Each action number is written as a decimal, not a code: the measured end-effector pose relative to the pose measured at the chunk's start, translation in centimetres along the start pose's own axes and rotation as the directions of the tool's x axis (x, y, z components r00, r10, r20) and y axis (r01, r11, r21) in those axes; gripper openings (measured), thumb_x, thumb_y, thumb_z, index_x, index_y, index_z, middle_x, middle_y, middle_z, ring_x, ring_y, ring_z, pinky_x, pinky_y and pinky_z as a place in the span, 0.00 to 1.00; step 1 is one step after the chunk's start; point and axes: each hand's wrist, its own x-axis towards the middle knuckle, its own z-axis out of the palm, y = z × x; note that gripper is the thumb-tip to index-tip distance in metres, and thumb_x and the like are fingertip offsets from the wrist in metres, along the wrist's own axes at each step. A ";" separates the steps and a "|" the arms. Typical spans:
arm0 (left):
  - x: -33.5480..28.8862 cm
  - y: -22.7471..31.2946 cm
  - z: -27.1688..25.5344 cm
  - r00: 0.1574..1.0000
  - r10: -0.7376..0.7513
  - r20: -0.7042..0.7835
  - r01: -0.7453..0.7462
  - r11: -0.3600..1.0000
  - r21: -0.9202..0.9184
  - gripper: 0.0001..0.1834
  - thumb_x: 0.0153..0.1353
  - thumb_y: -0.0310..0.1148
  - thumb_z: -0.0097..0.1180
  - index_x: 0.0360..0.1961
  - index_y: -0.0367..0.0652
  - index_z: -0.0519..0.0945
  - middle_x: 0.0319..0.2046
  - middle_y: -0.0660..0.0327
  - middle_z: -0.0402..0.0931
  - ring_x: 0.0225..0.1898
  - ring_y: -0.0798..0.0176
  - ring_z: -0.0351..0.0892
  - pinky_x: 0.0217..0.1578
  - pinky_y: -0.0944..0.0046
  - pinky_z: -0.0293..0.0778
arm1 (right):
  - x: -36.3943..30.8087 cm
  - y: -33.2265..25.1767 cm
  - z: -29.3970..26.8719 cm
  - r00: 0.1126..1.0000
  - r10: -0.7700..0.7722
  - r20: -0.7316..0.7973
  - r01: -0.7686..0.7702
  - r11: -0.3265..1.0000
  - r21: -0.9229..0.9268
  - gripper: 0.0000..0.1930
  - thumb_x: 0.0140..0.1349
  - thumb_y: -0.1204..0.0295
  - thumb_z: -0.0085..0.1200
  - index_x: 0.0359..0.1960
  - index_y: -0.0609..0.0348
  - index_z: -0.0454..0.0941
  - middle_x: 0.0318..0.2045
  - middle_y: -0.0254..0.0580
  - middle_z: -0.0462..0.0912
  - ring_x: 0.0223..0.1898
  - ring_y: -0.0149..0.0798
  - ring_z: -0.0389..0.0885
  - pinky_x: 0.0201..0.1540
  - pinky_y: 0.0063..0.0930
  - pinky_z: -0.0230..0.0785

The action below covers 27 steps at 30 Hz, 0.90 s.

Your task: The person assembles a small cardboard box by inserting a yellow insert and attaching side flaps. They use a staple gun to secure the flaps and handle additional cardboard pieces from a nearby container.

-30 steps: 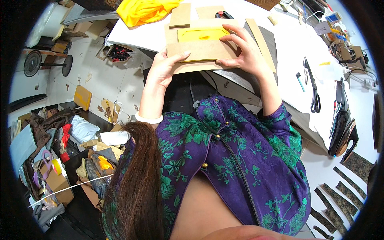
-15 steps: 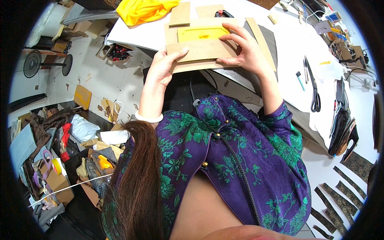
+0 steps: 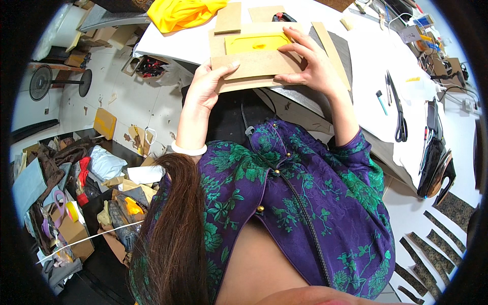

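While left hand [image 3: 206,85] clasps brown board [image 3: 258,66] at left end, right hand [image 3: 319,67] apparently grips right end.

Wide head-worn fisheye view downward past purple shirt [image 3: 335,203] onto nearby left hand [image 3: 206,84] and right hand [image 3: 317,66]

Left hand [image 3: 203,85] and right hand [image 3: 320,71] holding tan board [image 3: 259,66], yellow piece [image 3: 249,41] just beyond

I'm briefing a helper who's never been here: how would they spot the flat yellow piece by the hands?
Find the white table ahead of the person. At its near edge, the person's fingers reach around a tan board, and just beyond it shows the yellow piece. Its flat, straight-edged shape sets it apart from the crumpled yellow cloth at upper left.
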 end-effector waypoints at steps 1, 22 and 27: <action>0.0 0.0 0.0 1.000 0.000 0.003 0.000 1.000 0.000 0.31 0.51 0.27 0.74 0.55 0.31 0.75 0.47 0.53 0.81 0.47 0.60 0.82 0.51 0.61 0.78 | 0.1 -0.2 0.0 1.000 0.016 0.010 -0.017 1.000 0.019 0.30 0.44 0.60 0.78 0.51 0.53 0.82 0.71 0.43 0.63 0.73 0.48 0.59 0.67 0.41 0.65; 0.0 -0.6 0.4 0.998 0.054 -0.014 -0.054 0.998 0.029 0.32 0.48 0.23 0.75 0.55 0.32 0.75 0.47 0.54 0.82 0.47 0.61 0.82 0.52 0.62 0.77 | 1.4 -0.6 -1.7 0.991 0.113 -0.071 -0.105 0.989 0.108 0.32 0.47 0.55 0.75 0.54 0.52 0.80 0.64 0.45 0.73 0.66 0.47 0.71 0.66 0.40 0.66; -1.0 -0.4 1.1 0.995 0.099 -0.025 -0.099 0.995 0.028 0.32 0.47 0.21 0.74 0.56 0.34 0.75 0.47 0.54 0.82 0.48 0.61 0.82 0.53 0.61 0.76 | 9.3 7.0 -1.4 0.809 0.587 -0.025 -0.553 0.746 -0.371 0.35 0.62 0.38 0.56 0.51 0.62 0.80 0.38 0.47 0.86 0.37 0.43 0.87 0.45 0.35 0.79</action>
